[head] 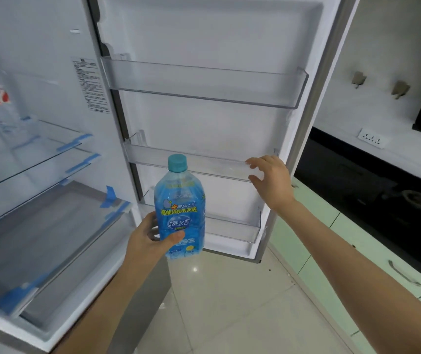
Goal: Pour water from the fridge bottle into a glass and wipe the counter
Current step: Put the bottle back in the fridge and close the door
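A blue-labelled plastic bottle [178, 210] with a teal cap stands upright in my left hand [150, 236], which grips its lower half in front of the open fridge door [217, 123]. My right hand [270, 175] rests with spread fingers on the right end of the middle door shelf [191, 162], holding nothing. No glass or cloth is in view.
The fridge interior with glass shelves [30, 159] and a drawer lies to the left. A dark counter with a gas hob [413, 200] sits to the right, above pale green cabinets [357, 238]. A wall socket [371, 140] is above the counter. White floor tiles lie below.
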### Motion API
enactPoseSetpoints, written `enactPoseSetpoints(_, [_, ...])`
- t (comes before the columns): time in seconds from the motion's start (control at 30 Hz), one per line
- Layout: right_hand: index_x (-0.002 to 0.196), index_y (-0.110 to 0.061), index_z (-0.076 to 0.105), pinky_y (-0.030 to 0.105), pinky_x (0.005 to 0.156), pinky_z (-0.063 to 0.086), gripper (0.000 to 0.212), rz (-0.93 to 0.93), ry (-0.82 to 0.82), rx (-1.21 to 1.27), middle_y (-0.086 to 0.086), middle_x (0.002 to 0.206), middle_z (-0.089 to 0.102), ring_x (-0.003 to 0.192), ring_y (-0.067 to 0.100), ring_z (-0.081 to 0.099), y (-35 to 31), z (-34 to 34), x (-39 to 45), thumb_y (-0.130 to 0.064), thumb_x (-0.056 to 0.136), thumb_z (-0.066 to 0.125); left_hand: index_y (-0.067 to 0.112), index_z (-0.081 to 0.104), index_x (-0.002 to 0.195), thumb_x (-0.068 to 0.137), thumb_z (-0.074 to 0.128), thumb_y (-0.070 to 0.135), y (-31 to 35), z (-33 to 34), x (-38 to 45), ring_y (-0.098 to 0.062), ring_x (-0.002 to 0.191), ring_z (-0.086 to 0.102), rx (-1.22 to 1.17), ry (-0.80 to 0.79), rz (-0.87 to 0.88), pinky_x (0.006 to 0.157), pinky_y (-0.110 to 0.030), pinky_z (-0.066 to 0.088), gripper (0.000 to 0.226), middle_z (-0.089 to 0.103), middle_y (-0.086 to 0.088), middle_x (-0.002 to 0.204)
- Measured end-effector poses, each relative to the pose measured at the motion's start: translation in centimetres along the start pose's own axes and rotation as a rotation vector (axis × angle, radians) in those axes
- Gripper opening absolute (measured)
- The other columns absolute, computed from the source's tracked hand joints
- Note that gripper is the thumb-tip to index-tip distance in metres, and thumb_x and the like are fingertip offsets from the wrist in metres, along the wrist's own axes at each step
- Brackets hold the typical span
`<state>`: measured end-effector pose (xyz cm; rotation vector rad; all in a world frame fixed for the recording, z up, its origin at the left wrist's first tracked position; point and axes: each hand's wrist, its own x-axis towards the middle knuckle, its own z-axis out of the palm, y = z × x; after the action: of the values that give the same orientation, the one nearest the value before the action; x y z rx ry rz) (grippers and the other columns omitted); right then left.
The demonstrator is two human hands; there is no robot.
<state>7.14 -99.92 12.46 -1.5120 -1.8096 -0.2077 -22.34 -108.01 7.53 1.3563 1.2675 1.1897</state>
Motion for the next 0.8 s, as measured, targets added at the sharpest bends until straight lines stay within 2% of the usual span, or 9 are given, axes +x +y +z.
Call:
enactPoseSetpoints(0.1, [0.106, -0.014, 0.071, 0.031, 0.084, 0.044, 0.034, 0.046, -0.038, 0.079, 0.001, 0.091, 0.068, 0.083, 0.02, 0.055, 1.8, 0.0, 1.8, 0.002, 0.076, 0.075, 0.027, 0.059, 0.11, 0.053, 0.087, 0.051, 0.4, 1.3, 0.9, -0.006, 0.094, 0.067, -0.004, 0.007, -0.004, 0.065, -0.019, 0.057, 0.068, 0.069, 0.007, 0.107])
enactPoseSetpoints(0.17, [0.105, -0.016, 0.071, 0.024, 0.079, 0.038, 0.032, 0.08, -0.074, 0.099, -0.001, 0.092, 0.068, 0.082, 0.013, 0.051, 2.8, 0.0, 3.1, -0.001, 0.077, 0.074, 0.031, 0.059, 0.104, 0.056, 0.079, 0.041, 0.7, 1.9, 1.6, -0.004, 0.092, 0.066, 0.003, 0.007, -0.002, 0.061, -0.016, 0.055, 0.053, 0.068, 0.006, 0.106])
enactPoseSetpoints(0.23, [0.102, -0.017, 0.072, 0.018, 0.075, 0.032, 0.031, 0.12, -0.102, 0.111, -0.003, 0.091, 0.069, 0.083, 0.011, 0.051, 3.7, -0.1, 4.5, -0.001, 0.076, 0.074, 0.029, 0.058, 0.106, 0.057, 0.075, 0.037, 0.8, 2.3, 2.5, -0.007, 0.094, 0.066, 0.01, 0.001, -0.004, 0.062, -0.016, 0.055, 0.052, 0.068, 0.005, 0.106])
enactPoseSetpoints(0.33, [0.097, -0.018, 0.073, 0.008, 0.075, 0.035, 0.03, 0.174, -0.143, 0.158, -0.007, 0.087, 0.069, 0.09, 0.013, 0.058, 5.0, 0.0, 6.5, -0.001, 0.072, 0.075, 0.031, 0.056, 0.106, 0.057, 0.073, 0.038, 1.0, 2.8, 3.8, -0.005, 0.094, 0.065, 0.021, -0.006, -0.002, 0.061, -0.013, 0.054, 0.052, 0.067, 0.008, 0.105])
enactPoseSetpoints(0.5, [0.095, -0.018, 0.073, 0.03, 0.083, 0.049, 0.027, 0.209, -0.208, 0.14, -0.012, 0.083, 0.066, 0.09, 0.013, 0.06, 6.9, 0.5, 9.6, -0.006, 0.072, 0.08, 0.034, 0.055, 0.102, 0.058, 0.079, 0.041, 1.1, 3.2, 6.5, -0.005, 0.094, 0.065, 0.017, -0.016, -0.002, 0.061, -0.012, 0.053, 0.051, 0.066, 0.011, 0.103])
enactPoseSetpoints(0.57, [0.095, -0.016, 0.073, 0.028, 0.08, 0.047, 0.025, 0.223, -0.259, 0.131, -0.011, 0.087, 0.067, 0.089, 0.011, 0.058, 7.4, 0.7, 10.7, -0.008, 0.073, 0.08, 0.034, 0.056, 0.102, 0.055, 0.088, 0.05, 0.9, 3.1, 7.7, -0.005, 0.093, 0.066, 0.021, -0.029, -0.005, 0.061, -0.014, 0.053, 0.059, 0.067, 0.012, 0.103])
enactPoseSetpoints(0.63, [0.09, -0.017, 0.074, 0.017, 0.074, 0.044, 0.02, 0.246, -0.3, 0.126, -0.01, 0.088, 0.068, 0.085, 0.008, 0.056, 7.8, 0.9, 11.8, -0.011, 0.072, 0.081, 0.031, 0.058, 0.105, 0.053, 0.088, 0.053, 0.7, 3.0, 9.1, -0.004, 0.093, 0.067, 0.032, -0.034, -0.009, 0.062, -0.017, 0.054, 0.064, 0.068, 0.011, 0.104])
enactPoseSetpoints(0.7, [0.081, -0.019, 0.072, 0.005, 0.065, 0.037, 0.017, 0.281, -0.324, 0.158, -0.01, 0.086, 0.068, 0.081, 0.005, 0.055, 8.2, 1.0, 12.8, -0.01, 0.071, 0.082, 0.028, 0.058, 0.108, 0.062, 0.085, 0.035, 0.5, 3.1, 10.6, -0.001, 0.093, 0.066, 0.045, -0.03, 0.001, 0.062, -0.014, 0.053, 0.053, 0.067, 0.009, 0.106])
enactPoseSetpoints(0.8, [0.074, -0.025, 0.069, 0.018, 0.074, 0.046, 0.02, 0.274, -0.35, 0.191, -0.009, 0.085, 0.069, 0.086, 0.01, 0.06, 8.7, 1.0, 13.3, -0.011, 0.069, 0.084, 0.026, 0.057, 0.11, 0.073, 0.079, 0.013, 0.0, 3.2, 12.7, 0.003, 0.09, 0.064, 0.059, -0.035, 0.013, 0.062, -0.01, 0.052, 0.045, 0.066, 0.009, 0.108])
